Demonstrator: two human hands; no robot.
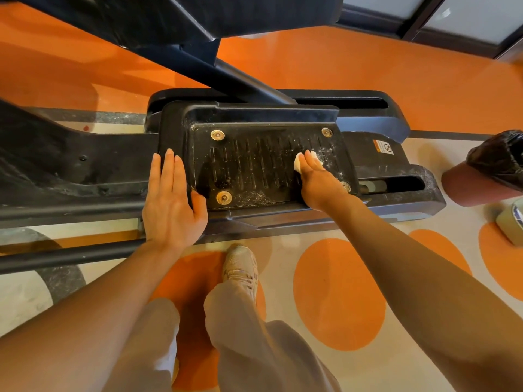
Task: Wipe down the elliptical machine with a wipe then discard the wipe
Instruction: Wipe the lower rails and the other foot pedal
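The black elliptical machine (pixel 85 165) stretches across the floor, with its ribbed foot pedal (pixel 254 165) in the middle of the view. My right hand (pixel 319 179) presses a small white wipe (pixel 298 162) flat against the right part of the pedal, fingers straight over it. White dust specks lie on the pedal near the wipe and along its front edge. My left hand (pixel 171 199) rests flat on the pedal's left rim, fingers straight, thumb on the near edge.
A bin with a black liner (pixel 492 168) stands at the right edge, a pale container (pixel 509 224) below it. A machine bar (pixel 70 253) runs at the lower left. My shoe (pixel 242 267) stands on the orange-spotted floor near the pedal.
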